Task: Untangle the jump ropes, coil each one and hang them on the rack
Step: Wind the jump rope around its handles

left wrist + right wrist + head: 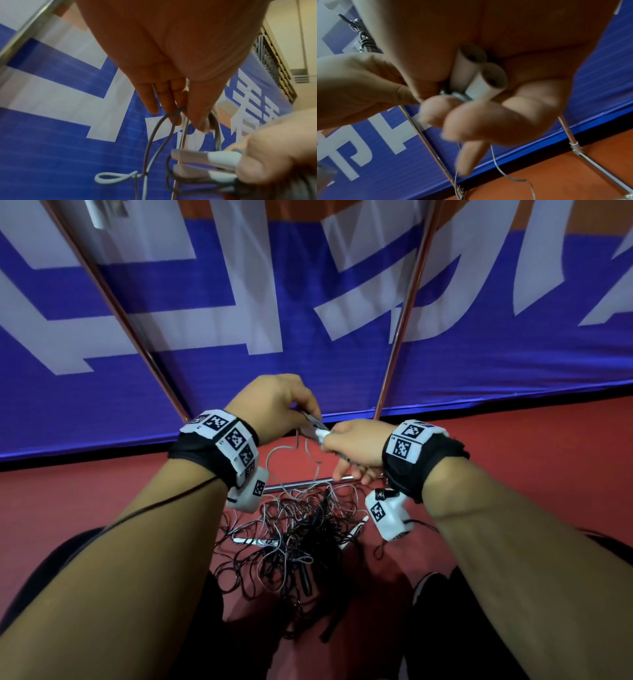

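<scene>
Right hand (356,445) curled round two white jump rope handles (477,75), held side by side. Left hand (274,402) at 10 o'clock of it, very near, pinching grey rope loops (154,136) betw. thumb & fingers. Rest of jump ropes (298,535) in tangled black & grey pile on red floor (513,446), at 6 o'clock under both hands. Rack legs (404,313) standing behind, before blue banner (308,371).
</scene>
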A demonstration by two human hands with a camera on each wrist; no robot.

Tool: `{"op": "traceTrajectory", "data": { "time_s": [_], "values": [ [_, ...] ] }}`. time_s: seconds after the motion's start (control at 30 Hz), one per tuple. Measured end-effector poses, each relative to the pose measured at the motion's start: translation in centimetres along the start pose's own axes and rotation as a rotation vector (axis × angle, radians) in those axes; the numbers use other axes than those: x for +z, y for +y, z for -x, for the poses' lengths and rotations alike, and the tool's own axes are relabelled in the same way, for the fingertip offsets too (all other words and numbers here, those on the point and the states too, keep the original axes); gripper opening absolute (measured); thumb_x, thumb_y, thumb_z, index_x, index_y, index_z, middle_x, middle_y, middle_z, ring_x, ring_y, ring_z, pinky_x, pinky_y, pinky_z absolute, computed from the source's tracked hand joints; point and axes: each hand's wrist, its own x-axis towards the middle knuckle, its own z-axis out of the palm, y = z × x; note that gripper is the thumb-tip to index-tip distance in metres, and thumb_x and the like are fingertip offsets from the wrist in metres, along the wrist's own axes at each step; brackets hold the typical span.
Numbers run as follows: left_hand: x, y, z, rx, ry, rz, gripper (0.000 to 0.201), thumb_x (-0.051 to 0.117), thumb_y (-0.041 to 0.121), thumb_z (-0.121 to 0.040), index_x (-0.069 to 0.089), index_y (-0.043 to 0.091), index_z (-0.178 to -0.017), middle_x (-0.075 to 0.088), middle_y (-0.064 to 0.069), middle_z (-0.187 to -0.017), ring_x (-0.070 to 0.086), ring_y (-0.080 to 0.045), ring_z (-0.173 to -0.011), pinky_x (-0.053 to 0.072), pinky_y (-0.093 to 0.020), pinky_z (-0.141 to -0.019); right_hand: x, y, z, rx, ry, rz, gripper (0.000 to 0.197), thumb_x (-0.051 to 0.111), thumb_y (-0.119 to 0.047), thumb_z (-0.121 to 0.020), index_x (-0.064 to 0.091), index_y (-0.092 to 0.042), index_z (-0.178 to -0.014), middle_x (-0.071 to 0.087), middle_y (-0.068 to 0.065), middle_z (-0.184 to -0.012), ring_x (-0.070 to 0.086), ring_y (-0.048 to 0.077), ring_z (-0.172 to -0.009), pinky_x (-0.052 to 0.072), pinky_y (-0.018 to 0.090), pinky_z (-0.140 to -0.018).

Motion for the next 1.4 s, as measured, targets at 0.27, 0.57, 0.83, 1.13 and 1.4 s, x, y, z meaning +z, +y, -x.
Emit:
{"op": "traceTrajectory", "data": {
  "time_s": [0.27, 0.57, 0.83, 1.13, 1.4],
  "values": [
    [2.4, 0.2, -0.9, -0.094, -0.113, -0.203, 0.033, 0.082, 0.023, -0.084, 0.072, 0.029, -0.116, 0.07, 0.01, -0.094, 0.062, -0.015, -0.087, 0.051, -0.034, -0.078, -1.1, 0.4, -1.6, 0.004, 0.321, -0.082, 0.047, 0.051, -0.047, -0.098, 0.059, -0.004, -0.114, 0.075, 0.022, -0.094, 0.08, 0.037, -0.069, 0.067, 0.057, -0.074],
    [3.5, 0.3, -0.6, -0.345, -0.071, 0.059, 0.036, 0.081, 0.048, -0.088, 0.063, 0.016, -0.084, 0.066, 0.002, -0.072, 0.063, -0.016, -0.064, 0.048, -0.031, -0.059, -1.7, -0.5, -0.8, -0.084, 0.295, -0.334, 0.018, 0.059, -0.038, -0.107, 0.064, -0.022, -0.114, 0.079, 0.003, -0.103, 0.076, 0.016, -0.073, 0.061, 0.036, -0.062],
    [2.9, 1.1, -0.2, -0.31, -0.025, 0.03, 0.016, 0.056, 0.04, -0.105, 0.055, 0.033, -0.091, 0.069, 0.004, -0.064, 0.062, 0.007, -0.061, 0.04, -0.024, -0.056, -1.7, -1.2, -0.2, -0.066, 0.243, -0.713, 0.032, 0.063, -0.04, -0.097, 0.067, -0.018, -0.12, 0.061, 0.006, -0.089, 0.043, 0.013, -0.052, 0.022, 0.019, -0.048],
    [2.9, 1.4, -0.3, -0.23, 0.071, 0.03, 0.013, 0.049, 0.033, -0.109, 0.056, 0.039, -0.099, 0.074, 0.005, -0.078, 0.064, 0.0, -0.058, 0.04, -0.023, -0.052, -1.9, -0.9, -0.1, -0.014, 0.381, -0.629, 0.057, 0.064, -0.073, -0.091, 0.07, -0.02, -0.111, 0.068, 0.004, -0.084, 0.046, 0.015, -0.05, 0.026, 0.021, -0.048],
    [2.6, 1.7, -0.4, -0.336, -0.176, 0.579, 0.023, 0.05, 0.026, -0.111, 0.06, 0.005, -0.111, 0.078, -0.001, -0.095, 0.074, -0.02, -0.085, 0.059, -0.041, -0.086, -2.1, -1.0, 0.0, 0.017, 0.43, -0.692, 0.04, 0.06, -0.047, -0.096, 0.069, -0.009, -0.1, 0.065, 0.005, -0.082, 0.046, 0.016, -0.048, 0.025, 0.022, -0.046]
  ]
}}
